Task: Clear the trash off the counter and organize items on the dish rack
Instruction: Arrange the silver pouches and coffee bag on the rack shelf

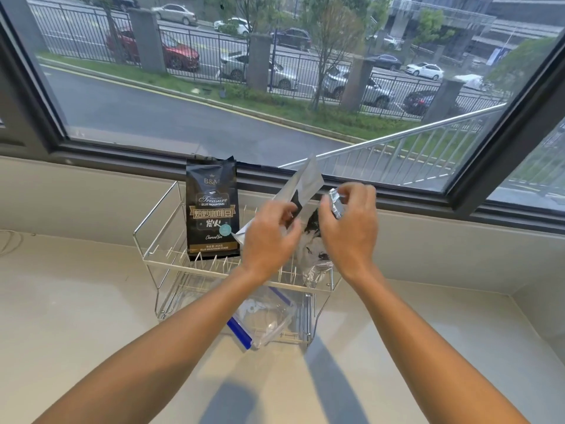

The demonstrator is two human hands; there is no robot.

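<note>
A two-tier white wire dish rack (159, 221) stands on the pale counter (76, 316) below the window. A black coffee bag (212, 209) stands upright on its upper tier at the left. My left hand (269, 237) pinches a silver foil bag (301, 188) that leans over the rack's right half. My right hand (348, 228) grips the folded, crumpled foil end (334, 200) of that bag. A clear zip bag with a blue seal strip (241, 332) lies on the lower tier, partly hidden by my left forearm.
A low wall and dark window frame (122, 160) run behind the rack. The counter turns a corner at the right (519, 304). A thin cord (12, 240) lies at the far left of the counter.
</note>
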